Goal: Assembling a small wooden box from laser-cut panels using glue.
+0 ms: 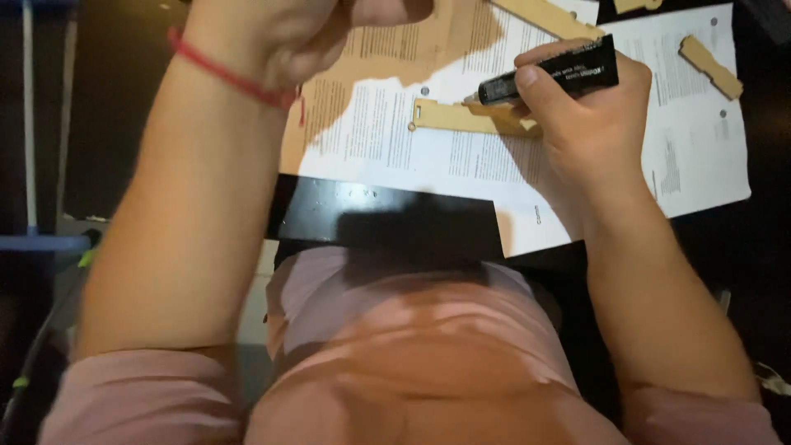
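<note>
My right hand (589, 115) grips a black marker (550, 76) with its tip down on a flat, pale wooden strip (461, 118) that lies on printed paper sheets (387, 140). My left hand (288, 33) is raised near the top edge, fingers curled into a fist, a red string band on its wrist; whether it holds anything is hidden by the frame edge. Its forearm crosses the left side of the view.
Two more wooden pieces lie on the papers: a long strip (548, 16) at the top and a short notched piece (710, 66) at the upper right. The papers cover a black table (362, 206). A blue bar (41, 243) stands at the far left.
</note>
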